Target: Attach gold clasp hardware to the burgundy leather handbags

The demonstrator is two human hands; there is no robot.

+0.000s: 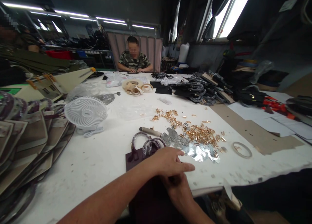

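Observation:
My left hand [170, 161] lies at the near table edge with its fingers stretched out to the right, resting on a dark maroon bag piece [133, 159]. That piece carries two looped handles wrapped in clear plastic [148, 145]. My right hand [179, 190] sits just below and under the left hand, at the edge of the table. Its fingers are hidden by the left hand. Right beyond the hands lies a spread of silver metal plates [192, 149], and past them a heap of small gold clips [202, 134].
A wooden-handled tool [149, 131] lies by the handles and a tape ring [241, 149] to the right. A white fan [85, 113] and stacked beige bag panels [29, 143] fill the left. Black straps [197, 89] are piled at the far right. A co-worker [133, 60] sits at the far end.

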